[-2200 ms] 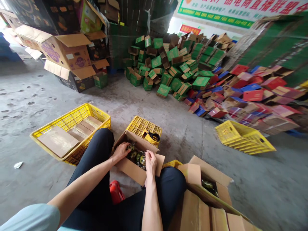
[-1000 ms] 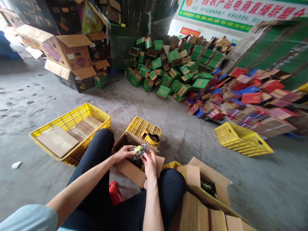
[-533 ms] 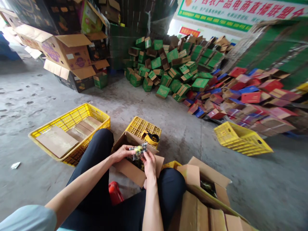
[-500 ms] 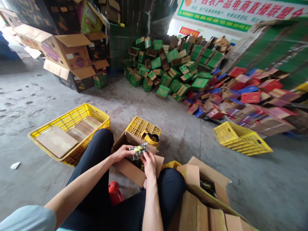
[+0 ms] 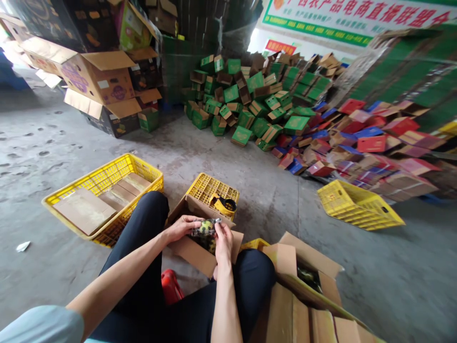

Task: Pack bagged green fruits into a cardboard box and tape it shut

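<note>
Between my two hands is a small clear plastic packet (image 5: 206,227) with yellow-green and dark contents, whose kind I cannot make out. My left hand (image 5: 183,227) pinches its left end, and my right hand (image 5: 223,240) grips its right end. Both hands are over an open cardboard box (image 5: 194,256) between my knees. More dark and yellow-green packets lie inside that box, partly hidden by my hands. Just beyond the box, a yellow tape dispenser (image 5: 224,206) rests on an upturned yellow crate (image 5: 209,186).
To my left stands a yellow basket (image 5: 103,172) holding several closed cartons. At my right are an open carton (image 5: 285,259) and more cartons in a crate. Another yellow crate (image 5: 357,207) lies farther right. Green boxes (image 5: 246,114) and red-blue boxes (image 5: 371,143) are heaped behind.
The packet has turned in my hands and lies flatter, with its printed or coloured face showing more. My hands have barely shifted; the surroundings look the same.
</note>
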Demonstrator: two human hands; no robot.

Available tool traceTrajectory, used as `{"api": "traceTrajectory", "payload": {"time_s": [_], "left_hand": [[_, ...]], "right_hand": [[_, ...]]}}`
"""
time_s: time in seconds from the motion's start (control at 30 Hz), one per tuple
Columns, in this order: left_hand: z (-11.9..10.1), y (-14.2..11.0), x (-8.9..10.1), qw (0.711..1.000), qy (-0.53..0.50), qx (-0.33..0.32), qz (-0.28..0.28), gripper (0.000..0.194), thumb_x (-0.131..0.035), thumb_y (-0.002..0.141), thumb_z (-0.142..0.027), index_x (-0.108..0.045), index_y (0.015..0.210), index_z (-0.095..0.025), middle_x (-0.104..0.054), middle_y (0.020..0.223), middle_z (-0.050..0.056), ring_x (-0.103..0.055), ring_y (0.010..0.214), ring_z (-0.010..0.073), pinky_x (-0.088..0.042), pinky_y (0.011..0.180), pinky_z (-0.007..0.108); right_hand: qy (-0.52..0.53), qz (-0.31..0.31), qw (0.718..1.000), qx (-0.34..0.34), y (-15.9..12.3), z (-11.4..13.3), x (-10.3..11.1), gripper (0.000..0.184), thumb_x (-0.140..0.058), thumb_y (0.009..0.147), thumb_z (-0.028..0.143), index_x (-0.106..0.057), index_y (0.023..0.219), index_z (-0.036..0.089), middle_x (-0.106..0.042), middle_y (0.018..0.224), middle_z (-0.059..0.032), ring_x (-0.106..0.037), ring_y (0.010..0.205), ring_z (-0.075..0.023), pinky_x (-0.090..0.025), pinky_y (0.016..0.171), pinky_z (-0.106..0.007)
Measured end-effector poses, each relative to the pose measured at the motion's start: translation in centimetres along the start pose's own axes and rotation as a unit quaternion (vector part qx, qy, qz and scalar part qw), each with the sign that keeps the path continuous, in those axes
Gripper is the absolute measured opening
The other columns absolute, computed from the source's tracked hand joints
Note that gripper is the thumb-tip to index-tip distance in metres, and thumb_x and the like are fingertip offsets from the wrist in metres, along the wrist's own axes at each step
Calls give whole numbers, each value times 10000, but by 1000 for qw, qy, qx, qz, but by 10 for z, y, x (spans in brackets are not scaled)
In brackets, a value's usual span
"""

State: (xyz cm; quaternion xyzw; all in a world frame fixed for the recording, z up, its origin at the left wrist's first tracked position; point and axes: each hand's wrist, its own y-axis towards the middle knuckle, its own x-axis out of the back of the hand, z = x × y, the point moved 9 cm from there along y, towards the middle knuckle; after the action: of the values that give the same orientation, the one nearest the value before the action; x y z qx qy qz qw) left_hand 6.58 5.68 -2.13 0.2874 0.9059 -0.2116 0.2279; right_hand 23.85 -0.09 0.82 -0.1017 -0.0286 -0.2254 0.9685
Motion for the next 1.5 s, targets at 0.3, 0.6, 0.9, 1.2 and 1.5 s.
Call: {"api": "traceTrajectory", "payload": {"time_s": [0.3,0.6,0.9,1.2,1.5], "left_hand": [[1,1,-6,999,-45,4,7,673,-919,767,-574,-785,1245,-120,-793,1079,151,-745,876,213,-593,831,328],[6,-9,-19,997,-29,46,55,662,-1016,665,-384,-768,1233,-151,-755,1224,155,-746,1016,240,-590,892,321],[0,1,-1,1000,8,-5,2,594,-987,678,-448,-762,1149,-165,-756,1171,115,-730,956,210,-577,817,294],[-28,0,47,945,261,-103,-168,416,-826,792,-477,-737,1032,-149,-781,1004,82,-719,893,227,-548,815,319],[-20,3,51,844,486,-83,-209,44,-736,831,-179,-700,854,-168,-713,981,75,-669,975,247,-487,903,342]], "right_hand": [[11,-37,999,16,3,0,6,466,-673,812,670,-670,938,221,-792,948,-68,-722,851,-226,-576,746,-295],[-79,-71,993,49,2,8,14,464,-519,914,624,-706,1023,214,-817,1030,-115,-762,948,-260,-598,763,-315],[-93,-40,995,15,7,-8,9,594,-394,980,676,-684,1179,198,-795,1195,-157,-780,1009,-251,-613,751,-290],[-317,76,945,-2,5,-30,-16,275,-547,952,281,-811,929,207,-827,1000,-99,-765,1002,-247,-565,932,-310],[-481,214,850,-28,-11,-40,-48,339,-552,1011,253,-858,883,182,-836,988,-134,-757,1077,-243,-522,963,-272]]}}
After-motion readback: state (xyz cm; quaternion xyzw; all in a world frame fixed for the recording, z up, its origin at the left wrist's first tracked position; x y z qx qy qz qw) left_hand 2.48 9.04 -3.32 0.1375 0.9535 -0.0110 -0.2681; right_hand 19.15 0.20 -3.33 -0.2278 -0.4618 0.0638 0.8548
